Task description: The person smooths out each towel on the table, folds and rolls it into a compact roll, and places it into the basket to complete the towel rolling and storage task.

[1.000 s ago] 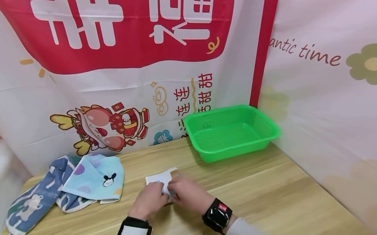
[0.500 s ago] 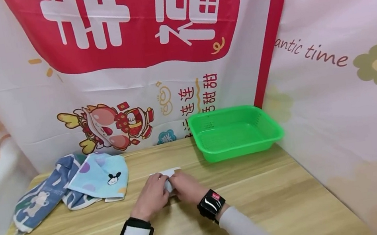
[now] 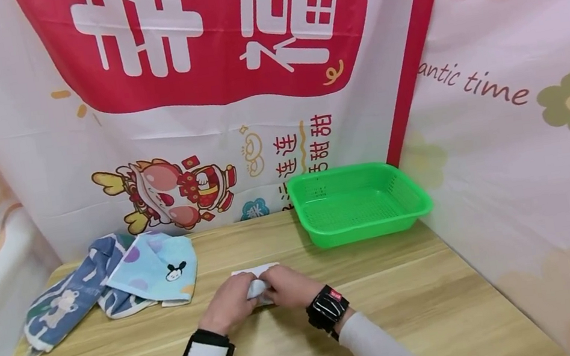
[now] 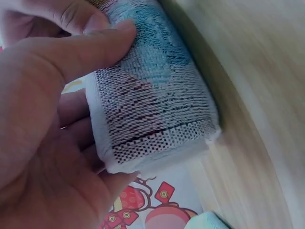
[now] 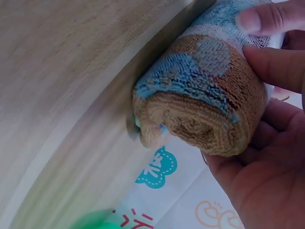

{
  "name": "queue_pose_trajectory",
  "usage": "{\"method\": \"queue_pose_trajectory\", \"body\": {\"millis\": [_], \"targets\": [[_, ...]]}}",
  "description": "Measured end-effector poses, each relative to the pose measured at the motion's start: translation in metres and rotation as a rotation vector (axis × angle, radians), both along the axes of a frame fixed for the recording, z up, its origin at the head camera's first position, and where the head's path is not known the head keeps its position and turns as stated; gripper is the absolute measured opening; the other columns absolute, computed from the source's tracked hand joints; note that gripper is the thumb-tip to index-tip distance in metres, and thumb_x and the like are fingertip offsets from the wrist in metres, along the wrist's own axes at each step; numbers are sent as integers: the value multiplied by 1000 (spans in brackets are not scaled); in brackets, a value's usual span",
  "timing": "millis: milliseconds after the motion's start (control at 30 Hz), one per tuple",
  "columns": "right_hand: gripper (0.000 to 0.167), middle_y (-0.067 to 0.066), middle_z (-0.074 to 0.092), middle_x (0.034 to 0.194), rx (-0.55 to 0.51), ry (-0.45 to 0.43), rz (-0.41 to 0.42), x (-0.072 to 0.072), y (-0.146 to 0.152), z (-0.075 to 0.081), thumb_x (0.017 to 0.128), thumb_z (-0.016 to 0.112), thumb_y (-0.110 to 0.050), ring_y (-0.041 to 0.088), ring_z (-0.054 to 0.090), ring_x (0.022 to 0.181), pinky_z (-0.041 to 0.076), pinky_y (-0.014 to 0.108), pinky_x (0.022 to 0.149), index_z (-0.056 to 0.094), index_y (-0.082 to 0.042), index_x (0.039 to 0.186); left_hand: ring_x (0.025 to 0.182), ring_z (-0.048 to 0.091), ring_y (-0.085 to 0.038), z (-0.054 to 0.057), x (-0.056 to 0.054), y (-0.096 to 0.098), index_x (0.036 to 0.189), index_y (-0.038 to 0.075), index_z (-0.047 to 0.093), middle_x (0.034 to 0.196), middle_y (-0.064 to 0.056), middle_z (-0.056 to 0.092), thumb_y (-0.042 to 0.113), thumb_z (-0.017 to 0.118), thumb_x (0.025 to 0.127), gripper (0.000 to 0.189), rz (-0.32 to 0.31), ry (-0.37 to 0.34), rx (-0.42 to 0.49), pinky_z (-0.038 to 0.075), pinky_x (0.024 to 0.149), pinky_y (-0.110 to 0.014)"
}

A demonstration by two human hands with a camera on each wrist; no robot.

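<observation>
We had one small rolled towel btwn both hands, approx. midway along the table's far edge & a bit in from it. L hand held the roll's L end, thumb on top, fingers underneath; R hand gripped the R end likewise, w/ the thumbs close together. From the R wrist cam we saw the brown, coiled end; in the head view a pale part stuck out past the fingers twd the far edge. Our green basket sat at the far R corner. Nr the far L corner lay a dark blue towel, partly under a light blue towel w/ spots.
</observation>
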State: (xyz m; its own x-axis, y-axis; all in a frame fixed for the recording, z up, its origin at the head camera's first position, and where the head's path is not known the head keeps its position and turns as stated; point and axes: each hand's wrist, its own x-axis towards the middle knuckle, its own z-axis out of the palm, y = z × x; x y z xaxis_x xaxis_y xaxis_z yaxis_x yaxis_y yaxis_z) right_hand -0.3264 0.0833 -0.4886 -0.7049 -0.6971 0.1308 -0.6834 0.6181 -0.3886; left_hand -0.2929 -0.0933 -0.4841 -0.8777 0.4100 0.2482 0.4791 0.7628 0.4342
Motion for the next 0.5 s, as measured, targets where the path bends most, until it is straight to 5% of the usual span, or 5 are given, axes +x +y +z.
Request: {"method": "queue_pose_trajectory", "body": {"millis": [100, 200, 333, 500], "targets": [[5, -6, 61, 79, -5, 10, -18, 10, 7, 2, 97, 66, -10, 4, 54, 71, 46, 17, 66, 69, -9, 93, 78, 58, -18, 3, 3, 5, 90, 5, 65, 84, -4, 64, 6, 82, 82, 18, -43, -30, -1, 51, 73, -42], [9, -2, 68, 92, 34, 140, -46, 21, 12, 3, 96, 68, -14, 9, 61, 84, 51, 21, 76, 69, -9, 103, 76, 58, -18, 6, 3, 7, 92, 4, 65, 84, -5, 65, 10, 79, 85, 17, -62, -59, -18, 50, 70, -42], [42, 6, 68, 124, 130, 354, -82, 33, 10, 3, 90, 77, -17, 20, 61, 117, 48, 31, 104, 63, -5, 128, 81, 63, -22, 7, -3, 7, 102, 2, 67, 91, -9, 69, 12, 72, 92, 16, -35, -113, -35, 54, 76, -45], [76, 11, 61, 138, 200, 430, -89, 28, 0, -2, 78, 87, -21, 26, 55, 131, 39, 37, 115, 53, 0, 142, 88, 68, -27, 4, -16, 2, 106, 1, 69, 97, -13, 72, 13, 55, 101, 19, -10, -145, -46, 55, 82, -49]]}}
